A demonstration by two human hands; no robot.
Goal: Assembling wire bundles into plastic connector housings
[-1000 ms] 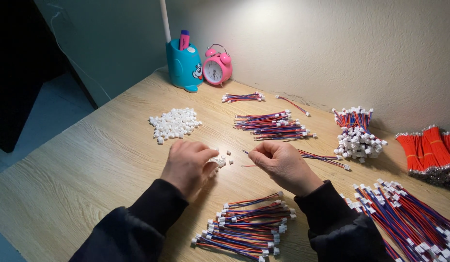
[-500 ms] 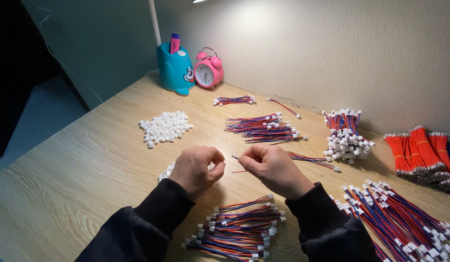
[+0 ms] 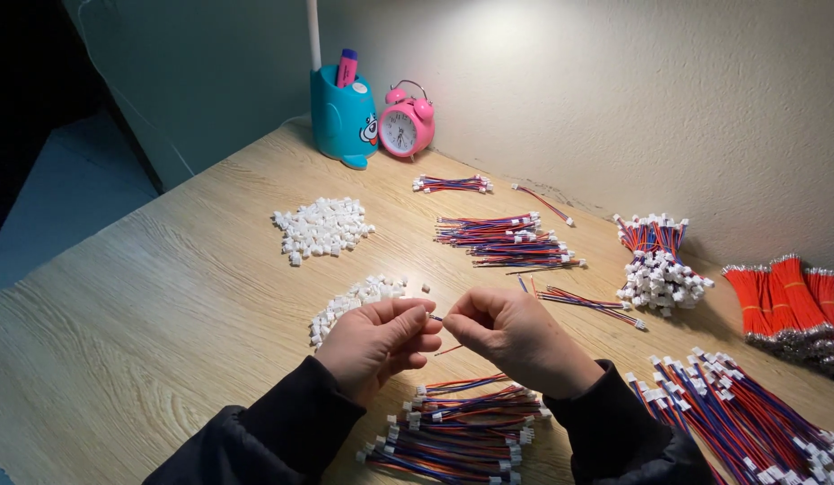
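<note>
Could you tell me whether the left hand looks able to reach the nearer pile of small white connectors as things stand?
Probably yes: the nearer white connector pile lies just beyond the left hand on the bare table, with nothing between, though its fingers are pinched on something small.

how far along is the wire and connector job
Done: a pile of finished leads lies below the hands. In hand: left hand and right hand meet fingertip to fingertip on one small piece. Left: loose white connectors and bare red wires remain.

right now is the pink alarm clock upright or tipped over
Upright. The pink alarm clock stands on its feet beside the blue pen holder, bells on top and dial facing the table.
</note>
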